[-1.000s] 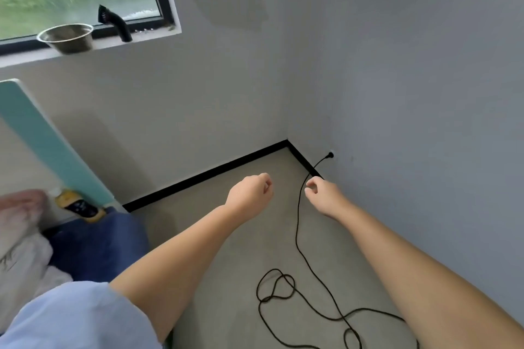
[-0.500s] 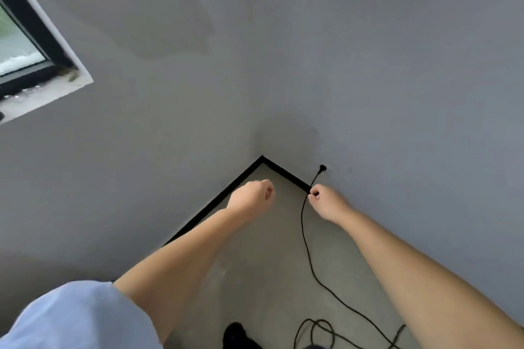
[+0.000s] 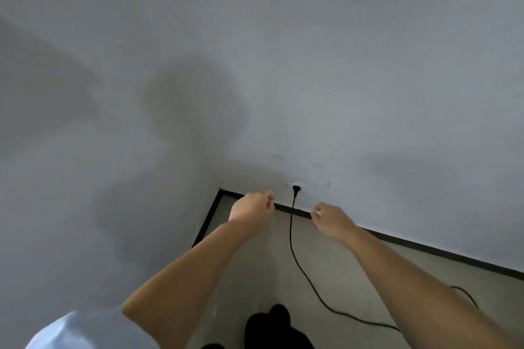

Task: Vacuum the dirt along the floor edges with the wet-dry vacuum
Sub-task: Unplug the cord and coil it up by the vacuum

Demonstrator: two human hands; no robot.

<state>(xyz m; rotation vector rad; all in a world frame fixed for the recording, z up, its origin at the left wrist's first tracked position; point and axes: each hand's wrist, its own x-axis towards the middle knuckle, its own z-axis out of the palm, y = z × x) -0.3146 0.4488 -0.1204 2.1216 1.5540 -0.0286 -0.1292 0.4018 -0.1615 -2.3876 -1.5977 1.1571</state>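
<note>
Fingers [image 3: 268, 198] of the left hand [image 3: 251, 208] curl loosely and hold nothing; those of the right hand [image 3: 330, 219] curl too, gripping nothing visible. Between the hands the black cord [image 3: 292, 238] runs across the floor [image 3: 354, 269] to the plug [image 3: 296, 189], seated in the wall socket [image 3: 298, 185] near the floor's corner. Power looks connected; the vacuum is out of view, so all the edge cleaning is left.

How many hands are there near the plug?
2. The left hand is just left of the plug in the wall, and the right hand is just right of it. Neither touches the black cord.
</note>
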